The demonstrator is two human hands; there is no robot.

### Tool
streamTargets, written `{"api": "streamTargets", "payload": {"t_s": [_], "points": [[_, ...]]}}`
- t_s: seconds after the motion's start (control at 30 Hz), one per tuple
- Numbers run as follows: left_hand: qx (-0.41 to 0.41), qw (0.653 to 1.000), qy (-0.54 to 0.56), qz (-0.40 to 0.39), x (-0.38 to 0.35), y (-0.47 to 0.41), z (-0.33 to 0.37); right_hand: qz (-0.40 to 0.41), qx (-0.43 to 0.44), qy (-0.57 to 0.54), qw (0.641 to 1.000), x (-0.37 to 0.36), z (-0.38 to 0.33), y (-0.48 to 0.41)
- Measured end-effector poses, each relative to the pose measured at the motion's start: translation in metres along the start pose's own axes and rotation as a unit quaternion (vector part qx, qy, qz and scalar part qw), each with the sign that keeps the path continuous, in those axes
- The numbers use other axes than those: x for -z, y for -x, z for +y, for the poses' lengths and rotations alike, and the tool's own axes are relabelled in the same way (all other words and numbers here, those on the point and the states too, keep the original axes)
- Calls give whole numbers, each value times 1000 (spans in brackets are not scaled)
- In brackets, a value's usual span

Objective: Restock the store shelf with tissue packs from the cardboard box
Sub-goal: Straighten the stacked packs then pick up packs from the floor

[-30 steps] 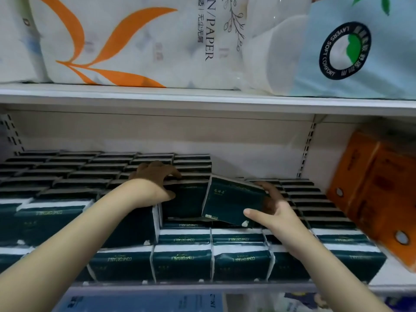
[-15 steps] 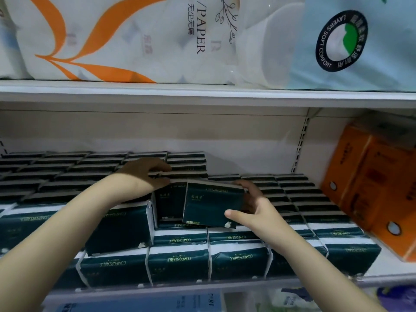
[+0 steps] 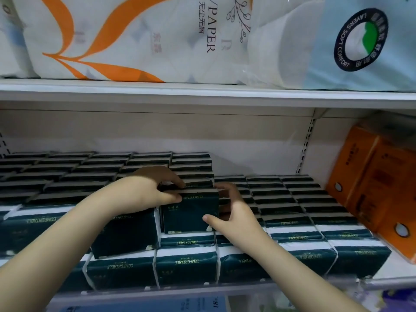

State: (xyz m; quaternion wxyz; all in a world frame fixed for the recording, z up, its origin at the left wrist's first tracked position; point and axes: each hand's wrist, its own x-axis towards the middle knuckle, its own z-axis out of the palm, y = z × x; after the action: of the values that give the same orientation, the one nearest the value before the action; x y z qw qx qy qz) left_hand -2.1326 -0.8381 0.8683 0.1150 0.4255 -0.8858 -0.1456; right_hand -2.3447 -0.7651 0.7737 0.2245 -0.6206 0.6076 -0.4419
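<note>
Two hands seat one tissue pack [image 3: 190, 212] upright on the upper layer of stocked packs [image 3: 292, 230], near the middle of the shelf [image 3: 202, 291]. Left hand [image 3: 155, 188] grip pinches its top left corner; right hand [image 3: 234, 212] grip clamps its right end. Pack appears light, soft, film-wrapped and likely slippery: hold by the ends.

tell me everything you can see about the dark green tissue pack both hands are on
The tissue pack is a rectangular block in glossy dark green wrap, with pale "COMFORTABLE" lettering, upside down from this view, along its upper front and a small logo beneath. It stands upright, front face toward the camera, on the lower layer of matching packs, against a taller stack. The left hand grips its top left corner; the right hand holds its right side, thumb on the front.
</note>
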Motion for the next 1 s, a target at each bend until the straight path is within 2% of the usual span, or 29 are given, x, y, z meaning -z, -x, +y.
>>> {"api": "streamTargets", "payload": {"t_s": [0.13, 0.33, 0.53, 1.0], "points": [[5, 1000, -9, -13, 2, -2, -1, 21, 10, 16, 1000, -7, -1, 0], [3, 999, -37, -37, 5, 0, 1, -32, 35, 86, 995, -8, -5, 0], [16, 998, -49, -42, 6, 0, 1, -12, 60, 151, 987, -8, -8, -5], [11, 993, -108, -49, 5, -10, 9, 10, 75, 126, 989, -11, -7, -5]]}}
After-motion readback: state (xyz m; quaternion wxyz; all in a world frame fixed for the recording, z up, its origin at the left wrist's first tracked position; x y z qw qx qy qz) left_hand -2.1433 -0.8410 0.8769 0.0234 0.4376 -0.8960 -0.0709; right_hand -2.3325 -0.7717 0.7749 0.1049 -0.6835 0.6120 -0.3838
